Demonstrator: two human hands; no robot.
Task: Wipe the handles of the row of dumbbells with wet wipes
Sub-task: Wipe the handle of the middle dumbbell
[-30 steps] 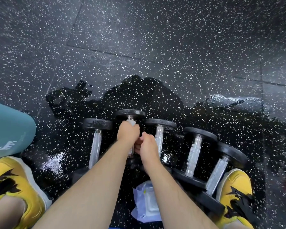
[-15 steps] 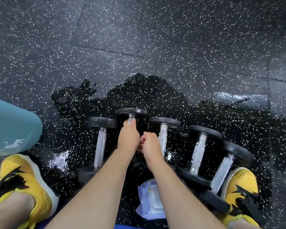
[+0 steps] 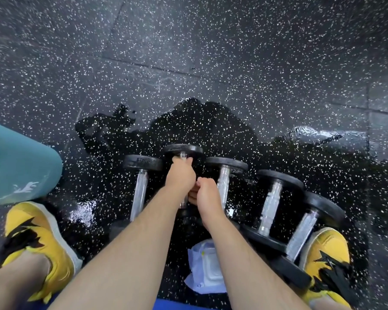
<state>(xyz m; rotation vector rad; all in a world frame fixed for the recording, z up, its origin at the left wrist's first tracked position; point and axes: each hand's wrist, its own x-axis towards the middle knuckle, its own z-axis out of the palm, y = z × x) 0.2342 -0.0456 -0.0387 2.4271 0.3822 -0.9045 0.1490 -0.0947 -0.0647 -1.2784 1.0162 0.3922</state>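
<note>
Head view: shiny cylindrical dumbbell handles (image 3: 270, 209)

Both forearms extended forward, hands meeting.
Left hand (image 3: 181, 176) curled round dumbbell handle (image 3: 183, 155); right hand (image 3: 207, 193) fingers curled, touching left.

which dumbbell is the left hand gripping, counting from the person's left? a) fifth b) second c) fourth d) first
B: the left hand is wrapped round the handle of the second dumbbell, with only the first dumbbell lying further left.
</note>
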